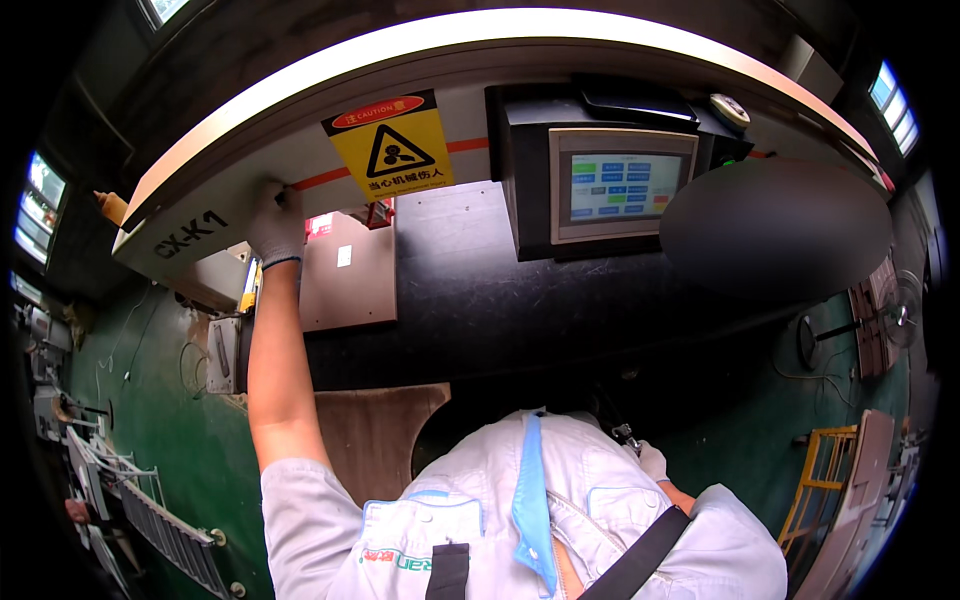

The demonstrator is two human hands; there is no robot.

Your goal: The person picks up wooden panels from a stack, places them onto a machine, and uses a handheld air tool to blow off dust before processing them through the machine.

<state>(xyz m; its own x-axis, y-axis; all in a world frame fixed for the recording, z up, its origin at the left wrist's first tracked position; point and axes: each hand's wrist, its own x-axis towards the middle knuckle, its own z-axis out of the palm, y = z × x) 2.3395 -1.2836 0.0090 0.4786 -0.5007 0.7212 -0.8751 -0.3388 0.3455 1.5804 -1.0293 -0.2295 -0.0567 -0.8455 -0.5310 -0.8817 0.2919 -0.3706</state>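
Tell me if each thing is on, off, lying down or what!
Screen: on, lit with coloured boxes.
Left hand: gloved, raised to the pale beam.
Right hand: gloved, low, by a metal piece; grip unclear.
Brown panel: lying on the black surface.
Warning sign: on the beam's front.
Fan: can't tell if spinning.

My left hand [274,222] wears a greyish-white glove [270,238] with a dark blue cuff edge [282,261], my right hand [652,462] a whitish one, and my shirt [450,475] is pale grey with light blue trim [532,490]. The machine beam [466,122] is off-white with an orange-red stripe [322,179], its warning sign [395,150] yellow with a black triangle [399,152] beneath a red oval [378,112]; the screen [625,188] shows blue and green blocks on pale blue. I record the tabletop [480,300] as black, the flat panel [345,285] taupe, the floor [135,420] green.
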